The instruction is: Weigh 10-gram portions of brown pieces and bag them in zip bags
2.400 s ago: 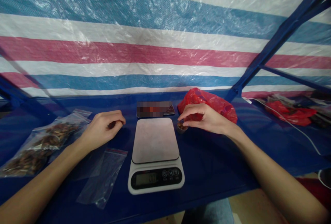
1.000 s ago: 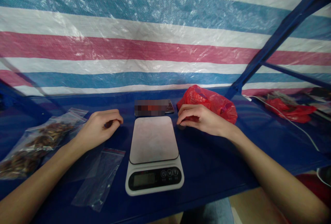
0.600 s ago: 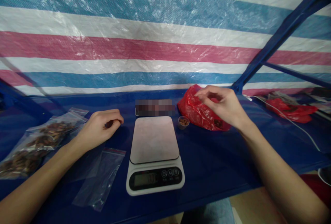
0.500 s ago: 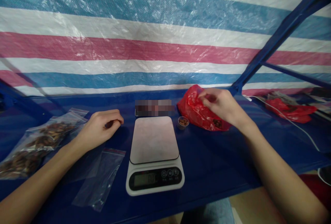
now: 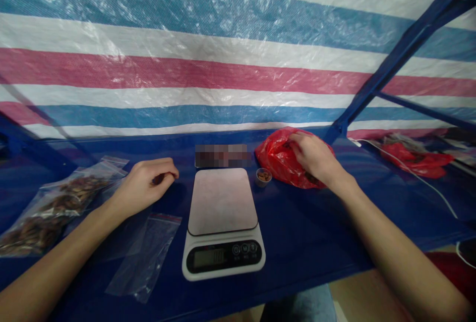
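My right hand (image 5: pixel 312 156) is at a red plastic bag (image 5: pixel 273 156), fingers bent down against its crumpled top. Those fingers look closed on the plastic; their tips are lost in the folds. Something brown shows at the bag's lower right, partly under my wrist. Left of the bag stands a small clear cup (image 5: pixel 264 177) with brown pieces in it. A white kitchen scale (image 5: pixel 223 203) with a bare platform sits between my hands, its display faintly showing zeros. My left hand (image 5: pixel 147 183) rests curled on the blue table, thumb against forefinger, with nothing visible in it.
Filled zip bags (image 5: pixel 63 203) of brown dried pieces lie at left, partly behind my left forearm. Flat clear zip bags (image 5: pixel 148 252) lie beside the scale. A blurred-out object (image 5: pixel 223 155) is behind the scale. At right are a white cable (image 5: pixel 416 176) and another red bag (image 5: pixel 416 161).
My right hand has moved down and slightly left, from above the red bag into its top, and the bag's peak is lower. My left hand has stayed in place.
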Available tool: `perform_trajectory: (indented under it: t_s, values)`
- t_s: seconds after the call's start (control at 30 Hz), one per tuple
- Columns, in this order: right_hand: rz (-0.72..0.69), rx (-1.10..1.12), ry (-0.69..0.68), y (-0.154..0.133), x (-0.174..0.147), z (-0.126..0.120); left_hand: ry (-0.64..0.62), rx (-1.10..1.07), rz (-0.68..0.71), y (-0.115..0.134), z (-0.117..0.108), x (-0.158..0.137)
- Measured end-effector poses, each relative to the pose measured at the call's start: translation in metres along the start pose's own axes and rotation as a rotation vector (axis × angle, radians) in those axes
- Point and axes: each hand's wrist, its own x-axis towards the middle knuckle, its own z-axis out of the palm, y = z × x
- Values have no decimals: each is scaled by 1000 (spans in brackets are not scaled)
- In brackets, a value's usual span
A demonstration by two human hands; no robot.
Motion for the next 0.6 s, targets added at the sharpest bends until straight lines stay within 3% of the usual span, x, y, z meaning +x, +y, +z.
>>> perform_trajectory:
  t_s: [0.23,0.43,0.6]
  values:
    - [144,-216,44,5,-6,-16,1,-8,-6,-1,1,0]
    - [-6,-225,27,12,-8,-13,2,-10,-9,-2,3,1]
    - [-52,-140,-4,13,-8,-15,19,-10,5,-2,2,2]
